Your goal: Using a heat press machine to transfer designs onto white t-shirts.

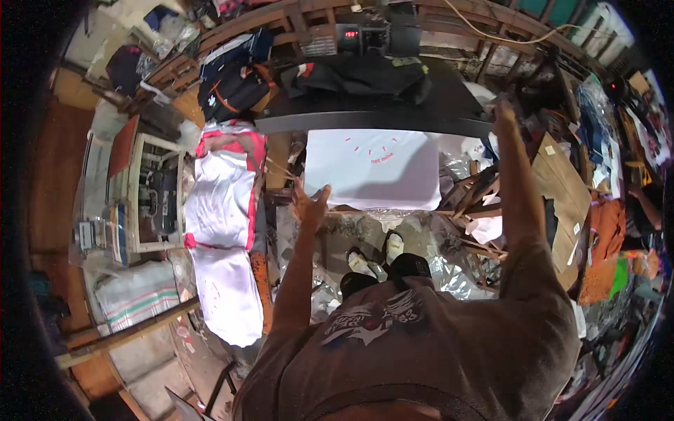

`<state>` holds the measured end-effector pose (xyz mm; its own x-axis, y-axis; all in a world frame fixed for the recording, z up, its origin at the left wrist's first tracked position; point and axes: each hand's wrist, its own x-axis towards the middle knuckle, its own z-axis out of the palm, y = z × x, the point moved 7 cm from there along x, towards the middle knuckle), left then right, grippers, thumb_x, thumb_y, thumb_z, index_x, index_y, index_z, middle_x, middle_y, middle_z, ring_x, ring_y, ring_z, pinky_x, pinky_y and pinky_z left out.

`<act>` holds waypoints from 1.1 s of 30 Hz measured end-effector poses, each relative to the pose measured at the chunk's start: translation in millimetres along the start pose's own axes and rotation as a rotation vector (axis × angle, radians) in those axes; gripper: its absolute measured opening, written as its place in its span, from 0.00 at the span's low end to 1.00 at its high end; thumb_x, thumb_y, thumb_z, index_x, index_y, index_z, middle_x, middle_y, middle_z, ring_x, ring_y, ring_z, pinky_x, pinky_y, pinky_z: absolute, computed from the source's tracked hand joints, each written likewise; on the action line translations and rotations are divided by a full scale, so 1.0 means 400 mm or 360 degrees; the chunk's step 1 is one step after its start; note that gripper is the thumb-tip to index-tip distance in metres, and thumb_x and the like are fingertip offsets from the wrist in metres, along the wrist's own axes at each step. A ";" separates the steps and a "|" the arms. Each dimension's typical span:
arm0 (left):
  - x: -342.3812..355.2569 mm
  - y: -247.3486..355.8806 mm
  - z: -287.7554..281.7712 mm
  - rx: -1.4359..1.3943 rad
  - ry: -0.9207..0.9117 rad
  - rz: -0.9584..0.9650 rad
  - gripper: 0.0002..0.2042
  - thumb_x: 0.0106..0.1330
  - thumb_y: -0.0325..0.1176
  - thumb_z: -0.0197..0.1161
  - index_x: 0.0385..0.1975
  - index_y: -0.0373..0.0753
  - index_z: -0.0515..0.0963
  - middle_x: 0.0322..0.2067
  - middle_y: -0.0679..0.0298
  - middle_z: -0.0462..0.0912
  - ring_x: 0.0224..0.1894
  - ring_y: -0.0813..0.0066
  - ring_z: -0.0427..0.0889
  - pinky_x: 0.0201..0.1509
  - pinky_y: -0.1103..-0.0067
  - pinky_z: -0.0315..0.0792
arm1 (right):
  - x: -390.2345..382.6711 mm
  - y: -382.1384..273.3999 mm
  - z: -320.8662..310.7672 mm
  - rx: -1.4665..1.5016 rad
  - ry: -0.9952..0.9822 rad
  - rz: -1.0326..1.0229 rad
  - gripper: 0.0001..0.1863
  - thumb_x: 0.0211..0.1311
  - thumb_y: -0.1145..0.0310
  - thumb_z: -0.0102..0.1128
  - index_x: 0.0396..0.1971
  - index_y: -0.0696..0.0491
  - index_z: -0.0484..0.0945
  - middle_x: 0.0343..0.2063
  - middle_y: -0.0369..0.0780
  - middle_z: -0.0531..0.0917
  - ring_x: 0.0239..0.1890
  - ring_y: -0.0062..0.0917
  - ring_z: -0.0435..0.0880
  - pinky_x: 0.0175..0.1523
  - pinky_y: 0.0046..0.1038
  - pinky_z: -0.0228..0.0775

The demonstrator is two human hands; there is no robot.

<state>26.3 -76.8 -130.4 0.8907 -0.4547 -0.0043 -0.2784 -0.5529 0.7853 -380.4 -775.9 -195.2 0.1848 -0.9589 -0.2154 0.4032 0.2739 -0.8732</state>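
A white piece of fabric (372, 172) with small red marks and red lettering lies flat in front of me, its far edge running under a black press plate (372, 121). My left hand (310, 205) is at the fabric's near left corner, fingers spread and thumb apart, with nothing visibly held. My right arm reaches up along the right side. At its end my right hand (504, 116) is closed beside the right end of the press plate; what it grips is too dark to make out. A dark folded cloth (358, 78) rests on top of the press.
White garments with red trim (225, 189) hang over a stand to my left, beside a white-framed cabinet (144, 193). Behind the press sits a control box (351, 38) with a lit red display. Brown cardboard (558, 186) and plastic scraps crowd the right. A wooden rail (126, 333) crosses the lower left.
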 end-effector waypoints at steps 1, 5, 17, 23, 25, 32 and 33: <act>-0.024 -0.154 -0.025 0.0125 0.0059 -0.0057 0.47 0.51 0.59 0.70 0.67 0.38 0.58 0.66 0.43 0.57 0.67 0.45 0.59 0.68 0.61 0.57 | -0.099 0.055 0.237 -0.0687 -0.0723 -0.0173 0.13 0.68 0.60 0.55 0.39 0.55 0.79 0.31 0.38 0.81 0.31 0.23 0.79 0.36 0.28 0.73; -0.020 -0.393 -0.053 -0.0376 -0.0107 -0.0381 0.33 0.68 0.43 0.59 0.69 0.37 0.55 0.62 0.49 0.66 0.59 0.51 0.72 0.59 0.67 0.72 | -0.421 -0.277 0.408 -0.0688 -0.0136 0.0316 0.12 0.59 0.61 0.58 0.18 0.45 0.69 0.14 0.30 0.68 0.16 0.19 0.67 0.21 0.25 0.60; -0.102 -0.217 -0.027 -0.1286 -0.0323 -0.1140 0.30 0.66 0.58 0.56 0.61 0.46 0.66 0.52 0.63 0.77 0.54 0.63 0.77 0.56 0.64 0.70 | -0.585 -0.717 -0.538 -0.1226 0.0052 -0.0367 0.12 0.62 0.61 0.58 0.33 0.55 0.81 0.30 0.39 0.85 0.29 0.26 0.84 0.34 0.27 0.76; -0.113 -0.241 -0.041 -0.1335 -0.0314 -0.1173 0.26 0.65 0.56 0.60 0.56 0.46 0.71 0.48 0.65 0.80 0.49 0.68 0.79 0.57 0.67 0.69 | -0.647 -0.647 -0.681 -0.1757 0.0520 0.0009 0.17 0.65 0.54 0.55 0.21 0.48 0.79 0.15 0.34 0.77 0.12 0.18 0.70 0.16 0.23 0.57; -0.170 -0.290 -0.124 -0.1419 -0.0195 -0.1249 0.23 0.65 0.53 0.62 0.54 0.48 0.73 0.45 0.67 0.81 0.46 0.70 0.80 0.58 0.69 0.69 | -0.706 -0.637 -0.422 -0.1608 0.0491 -0.0398 0.22 0.65 0.50 0.54 0.16 0.49 0.77 0.14 0.34 0.77 0.13 0.17 0.70 0.18 0.23 0.58; -0.140 -0.221 -0.074 -0.1385 -0.0064 -0.1155 0.18 0.64 0.46 0.64 0.49 0.47 0.73 0.41 0.68 0.78 0.43 0.70 0.78 0.51 0.67 0.71 | -1.214 -0.481 0.305 -0.0905 -0.0359 -0.0613 0.16 0.72 0.61 0.46 0.46 0.58 0.76 0.35 0.40 0.83 0.36 0.23 0.82 0.41 0.24 0.73; -0.151 -0.231 -0.096 -0.1383 -0.0015 -0.1158 0.18 0.64 0.46 0.64 0.49 0.47 0.73 0.41 0.68 0.78 0.43 0.70 0.78 0.51 0.67 0.71 | -1.244 -0.373 0.387 -0.1226 -0.0689 -0.0640 0.18 0.68 0.66 0.52 0.54 0.57 0.73 0.35 0.40 0.83 0.38 0.25 0.83 0.44 0.27 0.75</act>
<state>11.9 28.7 -178.8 0.7355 -0.2303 -0.6372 0.6516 -0.0175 0.7584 -393.5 -328.1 109.9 0.5375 -0.8176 0.2067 -0.1608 -0.3400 -0.9266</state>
